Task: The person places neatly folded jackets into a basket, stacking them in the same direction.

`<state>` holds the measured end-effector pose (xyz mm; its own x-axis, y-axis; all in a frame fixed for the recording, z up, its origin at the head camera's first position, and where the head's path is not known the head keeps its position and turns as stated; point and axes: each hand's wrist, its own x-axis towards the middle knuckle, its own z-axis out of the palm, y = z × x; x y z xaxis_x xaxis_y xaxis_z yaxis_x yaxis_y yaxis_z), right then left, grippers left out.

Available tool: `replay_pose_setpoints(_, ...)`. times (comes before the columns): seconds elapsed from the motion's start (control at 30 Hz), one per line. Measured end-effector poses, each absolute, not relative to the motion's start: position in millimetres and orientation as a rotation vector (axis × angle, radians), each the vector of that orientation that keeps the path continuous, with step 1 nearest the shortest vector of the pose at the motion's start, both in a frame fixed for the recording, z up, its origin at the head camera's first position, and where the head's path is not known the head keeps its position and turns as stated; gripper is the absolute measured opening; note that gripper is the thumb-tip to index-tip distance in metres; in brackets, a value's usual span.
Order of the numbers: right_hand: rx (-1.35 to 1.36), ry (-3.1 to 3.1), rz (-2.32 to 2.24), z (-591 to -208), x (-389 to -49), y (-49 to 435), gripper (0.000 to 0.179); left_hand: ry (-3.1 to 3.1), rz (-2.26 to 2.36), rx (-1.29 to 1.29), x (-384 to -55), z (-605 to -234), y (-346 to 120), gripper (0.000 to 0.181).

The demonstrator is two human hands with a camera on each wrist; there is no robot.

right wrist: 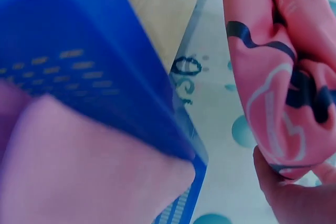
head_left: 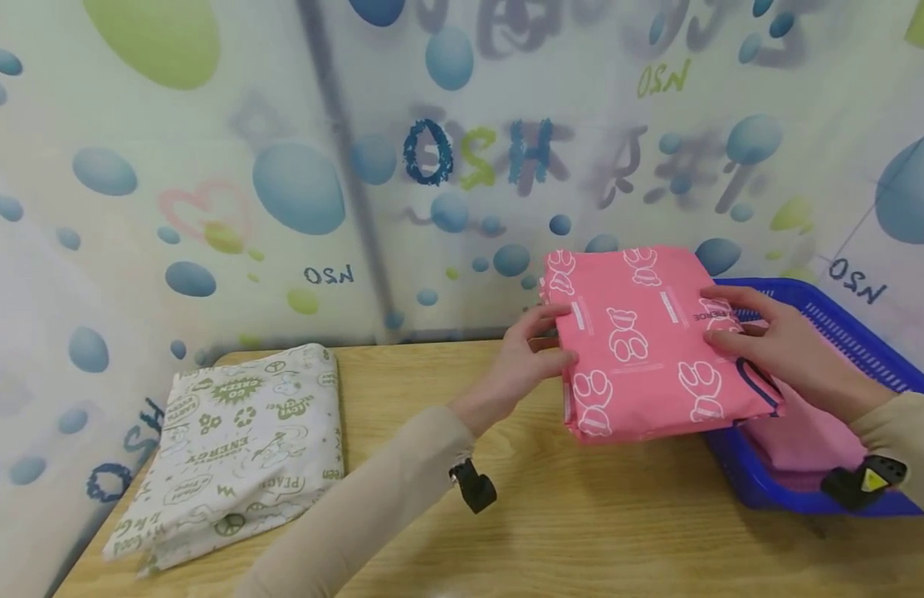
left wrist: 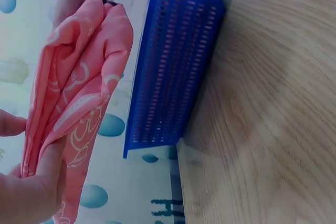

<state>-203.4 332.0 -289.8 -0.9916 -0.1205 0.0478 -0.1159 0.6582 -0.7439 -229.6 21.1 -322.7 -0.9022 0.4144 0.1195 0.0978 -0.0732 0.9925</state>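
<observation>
A folded pink cloth [head_left: 633, 357] with white bear outlines is held up off the table, tilted, between both hands. At its left edge my left hand [head_left: 525, 357] pinches it, thumb on one side and fingers on the other, as the left wrist view shows. My right hand [head_left: 786, 340] grips the right edge, where dark blue markings show on the cloth. Below and beside that hand stands a blue plastic basket [head_left: 865, 340]. Inside it lies a lighter pink cloth [head_left: 813, 436], which fills much of the right wrist view.
On the left of the wooden table [head_left: 566, 531] lies a folded white cloth [head_left: 245, 440] with green print. A light curtain [head_left: 447, 274] with blue and green dots hangs right behind the table's far edge. The basket takes up the right side.
</observation>
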Motion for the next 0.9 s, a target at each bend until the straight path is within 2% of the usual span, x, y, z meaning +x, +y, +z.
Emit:
replay_pose_setpoints(0.47, -0.153, 2.934, -1.174, -292.9, -211.4, 377.4, 0.059, 1.987, 2.061, 0.657, -216.6, -325.9, 72.2, 0.066)
replay_pose_setpoints(0.7, -0.143, 3.028, -1.094, -297.5, -210.3, 409.7, 0.054, 1.890, 2.119, 0.648, -209.5, -325.6, 108.1, 0.059)
replay_pose_setpoints(0.9, -0.074, 3.074, -1.070, -301.2, -207.2, 433.5, 0.057, 1.896, 2.125, 0.686, -207.0, -325.1, 134.7, 0.058)
